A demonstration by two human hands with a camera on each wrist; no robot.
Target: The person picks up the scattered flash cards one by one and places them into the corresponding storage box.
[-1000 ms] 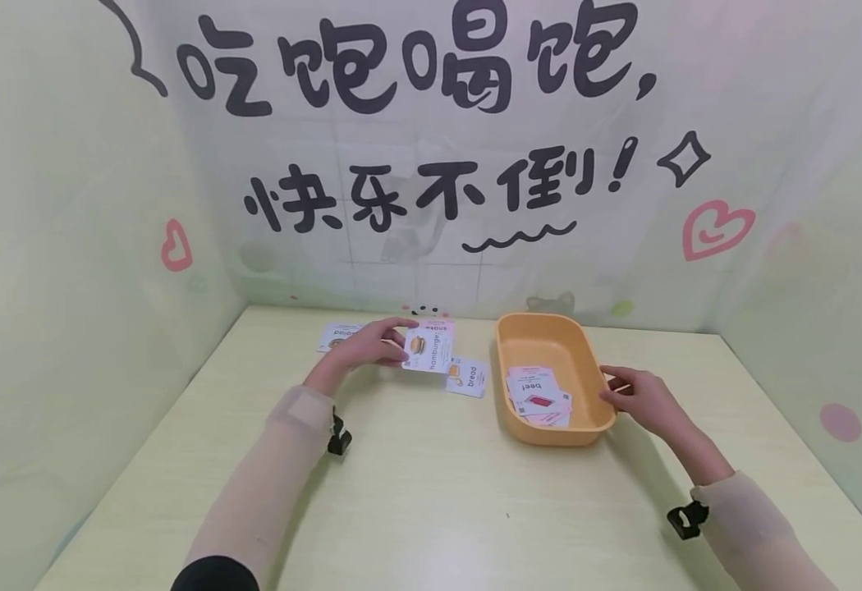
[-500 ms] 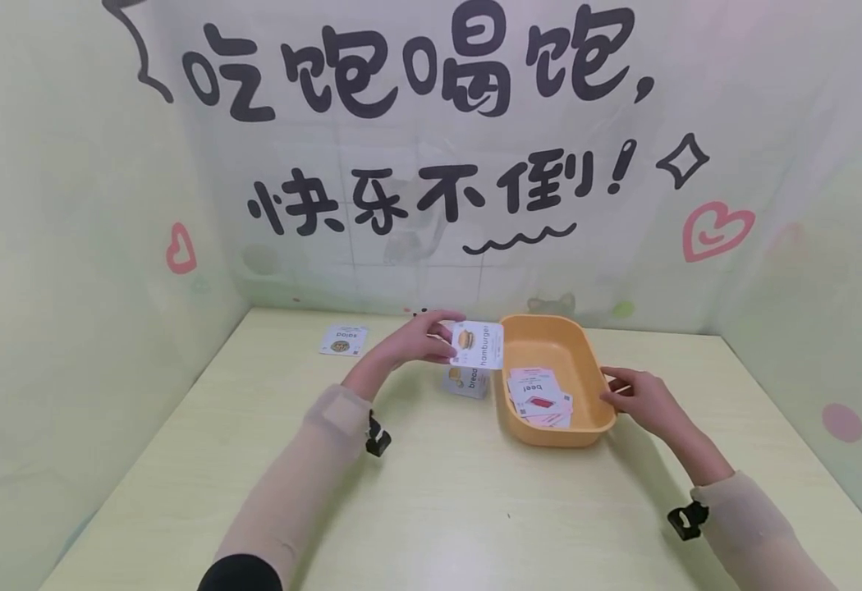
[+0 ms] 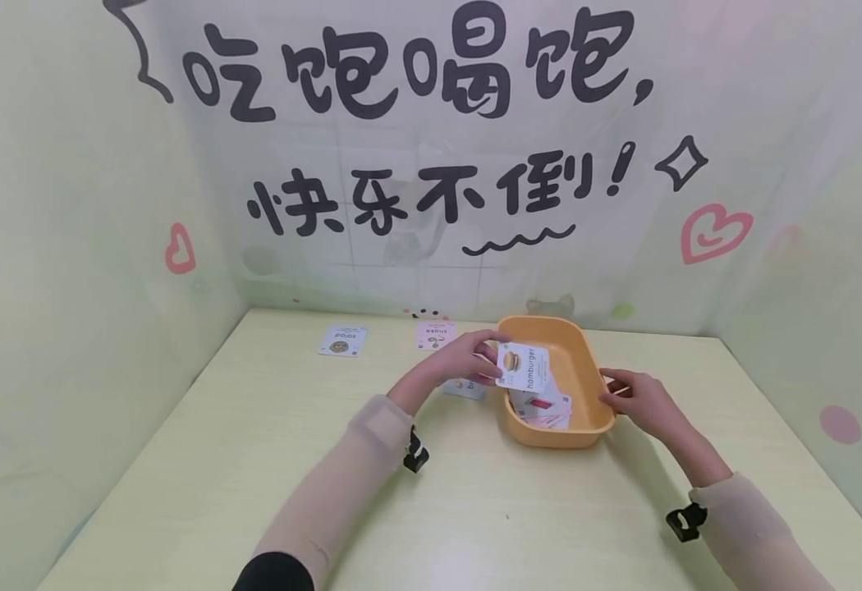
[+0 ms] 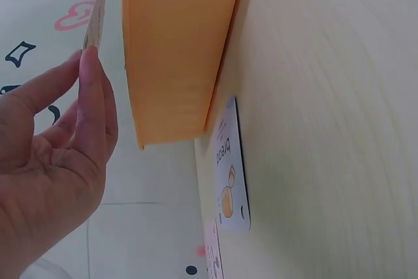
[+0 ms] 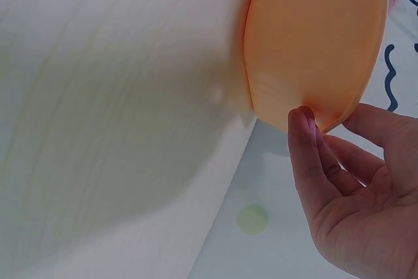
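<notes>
My left hand pinches a hamburger picture card between thumb and fingers, over the left side of an orange plastic box. In the left wrist view the card is seen nearly edge-on, above the rim. My right hand grips the box's right rim; the right wrist view shows thumb and fingers on either side of the wall. Inside the box lie several cards, partly hidden by the hamburger card. A bread card lies flat just left of the box, partly covered by my left hand in the head view.
A pink-edged snake card lies near the table's back edge. Farther left is a salad card. A printed curtain rises behind the pale wooden table and along both sides.
My left hand has carried the hamburger card rightward from above the snake card to over the box. The snake card is now uncovered. My right hand stays on the rim.
</notes>
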